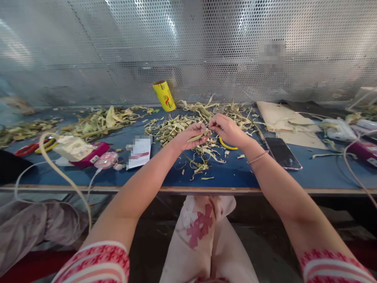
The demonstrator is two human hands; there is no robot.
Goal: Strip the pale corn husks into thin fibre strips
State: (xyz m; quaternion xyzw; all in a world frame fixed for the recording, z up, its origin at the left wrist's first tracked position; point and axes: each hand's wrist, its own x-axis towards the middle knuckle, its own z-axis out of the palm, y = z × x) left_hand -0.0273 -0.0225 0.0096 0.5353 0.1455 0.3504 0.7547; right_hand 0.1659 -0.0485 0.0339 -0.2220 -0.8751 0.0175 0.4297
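Head view: both hands meet over the middle of the blue surface (229, 173), above a scatter of pale green husk scraps (203, 157). The left hand (191, 137) is pinched shut on a slim pale stalk (196, 138), which lies roughly level with its free end towards the left. The right hand (226, 129) has its fingertips closed at the stalk's right end, seemingly gripping a strip of outer skin; exactly what it holds is hidden by the fingers. By my reading the step in hand is peeling the stalk, and the next move calls for a steady hold by the left hand while the right draws the strip away.

A larger heap of trimmings (176, 125) lies just beyond the hands. A yellow roll (164, 95) leans at the far edge by the perforated metal wall (88, 47). A phone (282, 153) lies to the right, a white card (140, 151) to the left.
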